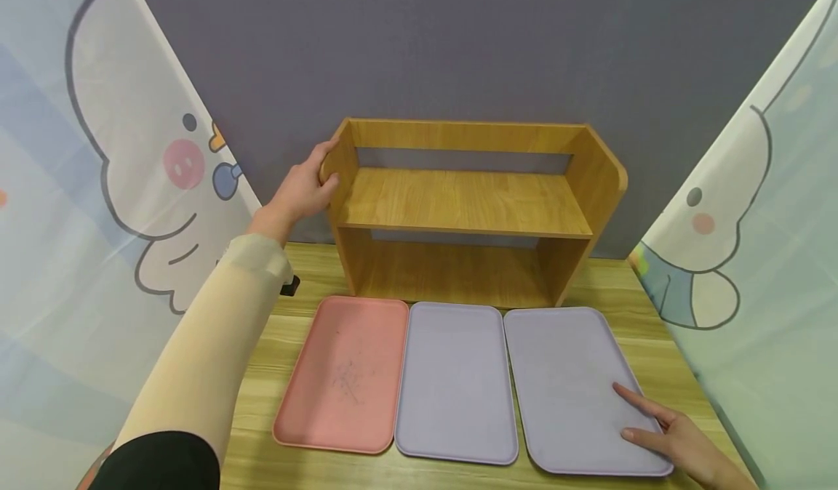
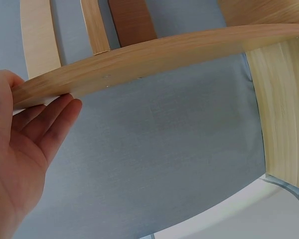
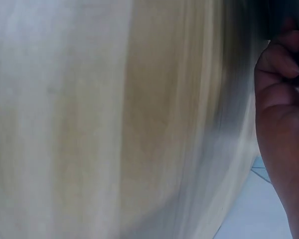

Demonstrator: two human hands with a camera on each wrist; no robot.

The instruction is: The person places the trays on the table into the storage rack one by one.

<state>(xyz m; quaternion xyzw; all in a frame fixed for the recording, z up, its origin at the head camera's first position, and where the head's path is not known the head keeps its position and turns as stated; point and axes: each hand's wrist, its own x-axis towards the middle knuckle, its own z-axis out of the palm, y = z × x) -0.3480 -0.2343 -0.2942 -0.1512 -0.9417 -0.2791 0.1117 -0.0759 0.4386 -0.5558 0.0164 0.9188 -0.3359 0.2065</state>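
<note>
A two-tier wooden desk shelf (image 1: 465, 199) stands at the back of the table. My left hand (image 1: 302, 192) grips the front edge of its left side panel. In the left wrist view, the fingers (image 2: 60, 117) of that hand lie along the panel's outer face, with the thumb on the other side. At the lower right, my right hand (image 1: 687, 443) holds the right edge of a pale lavender tray (image 1: 576, 374). Two digits reach over the tray's surface; the other fingers are hidden beneath it in the head view. Curled fingers show at a dark edge in the right wrist view.
A pink tray (image 1: 347, 381) with dark marks and a second lavender tray (image 1: 456, 381) lie side by side left of the held tray, in front of the shelf. Wood-grain table (image 1: 262, 403) surrounds them. A grey backdrop (image 1: 458, 39) and cartoon-printed side curtains enclose the table.
</note>
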